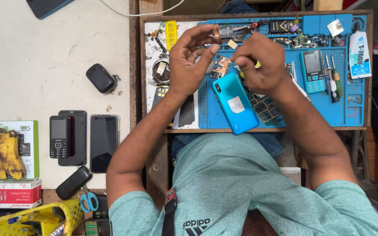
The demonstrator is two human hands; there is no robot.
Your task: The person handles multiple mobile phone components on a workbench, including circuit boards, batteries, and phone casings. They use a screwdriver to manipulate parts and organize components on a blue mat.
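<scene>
My left hand (191, 59) hovers over the blue work mat (285, 109), pinching a small round copper-coloured part (216, 36) between thumb and fingertips. My right hand (261, 63) is closed around a thin tool with a yellow grip (257, 64), right next to the left. Just below both hands a teal phone back cover (235, 102) lies tilted on the mat, with a white sticker. A small circuit board (220, 66) shows between the hands, and a green board (265, 108) lies under my right wrist.
A blue keypad phone (313, 70), screwdrivers (332, 81) and a glue tube (359, 54) lie on the mat's right. On the white table to the left are a black pouch (100, 78), several phones (104, 142), bananas (3, 153), boxes and blue scissors (89, 201).
</scene>
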